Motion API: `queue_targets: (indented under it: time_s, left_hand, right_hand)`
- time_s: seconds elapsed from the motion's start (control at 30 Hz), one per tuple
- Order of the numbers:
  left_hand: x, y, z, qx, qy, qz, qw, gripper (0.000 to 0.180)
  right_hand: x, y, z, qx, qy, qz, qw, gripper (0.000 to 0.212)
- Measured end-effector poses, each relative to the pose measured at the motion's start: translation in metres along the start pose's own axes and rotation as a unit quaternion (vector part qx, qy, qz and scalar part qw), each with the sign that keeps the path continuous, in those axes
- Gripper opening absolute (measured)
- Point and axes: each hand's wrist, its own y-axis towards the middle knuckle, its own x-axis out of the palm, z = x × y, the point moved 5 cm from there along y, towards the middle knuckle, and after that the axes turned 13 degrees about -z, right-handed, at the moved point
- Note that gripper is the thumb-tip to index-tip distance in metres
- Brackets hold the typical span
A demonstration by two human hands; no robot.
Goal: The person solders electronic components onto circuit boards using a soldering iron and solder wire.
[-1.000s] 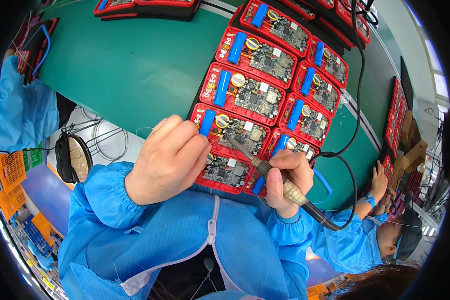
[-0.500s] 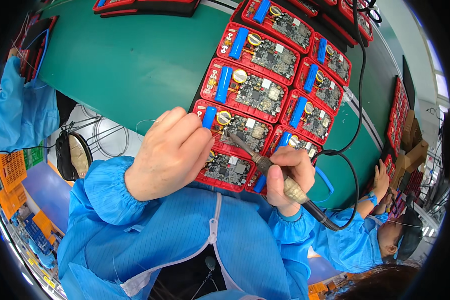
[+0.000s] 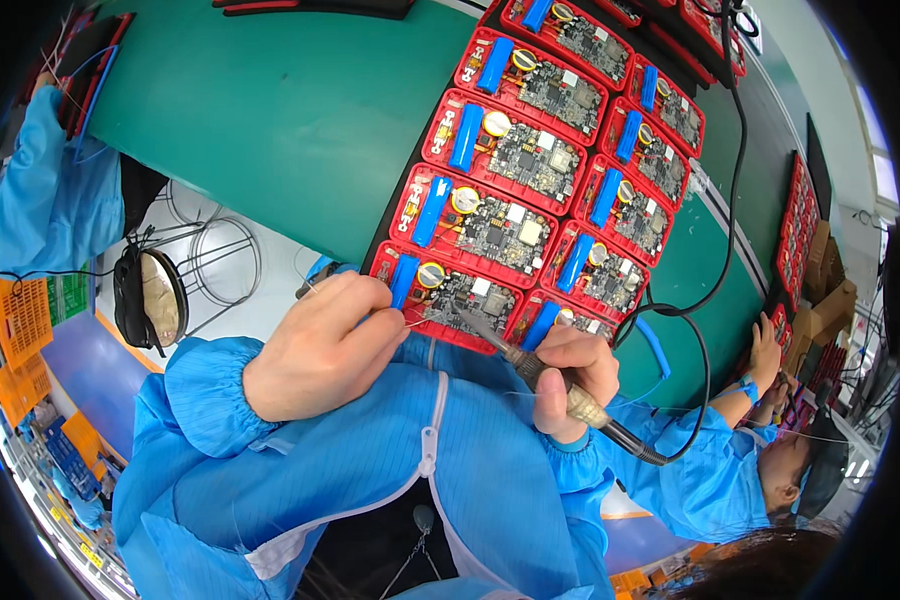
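Note:
My left hand [image 3: 315,350] is closed in a pinch on a thin strand of solder wire [image 3: 422,321], which reaches toward the nearest circuit board. My right hand [image 3: 576,372] grips a soldering iron [image 3: 586,407] by its handle. The iron's tip points left and lies over the lower left part of that circuit board [image 3: 482,298]; whether it touches cannot be told. The board sits in an open red case [image 3: 487,347] with a blue cylindrical battery [image 3: 404,281] and a round coin cell [image 3: 430,275]. My left fingertips are beside the battery's lower end.
Several similar red cases [image 3: 515,150] stand in two columns beyond. The iron's black cable [image 3: 708,300] loops at the right of the green table [image 3: 270,110]. A co-worker's hand [image 3: 763,352] is at far right; another person's blue sleeve [image 3: 45,190] is at far left.
The iron's tip and the solder wire have moved nearer to me, from the second-nearest board to the nearest. The nearest blue battery, hidden before by my left hand, now shows.

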Motion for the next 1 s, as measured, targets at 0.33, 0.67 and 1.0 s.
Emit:
queue_targets:
  time_s: [0.33,0.67,1.0]
  left_hand:
    - [0.008,0.001,0.007,-0.005,0.048,-0.024,0.999,0.021]
    - [0.009,0.007,0.005,-0.030,0.061,-0.008,0.998,0.018]
    - [0.010,0.012,0.003,-0.033,0.061,0.003,0.998,0.017]
  right_hand:
    - [0.010,0.004,-0.003,-0.013,-0.053,-0.044,0.998,0.015]
    - [0.014,0.011,-0.003,-0.013,-0.092,-0.049,0.994,0.016]
    - [0.017,0.017,-0.003,-0.012,-0.089,-0.061,0.994,0.016]
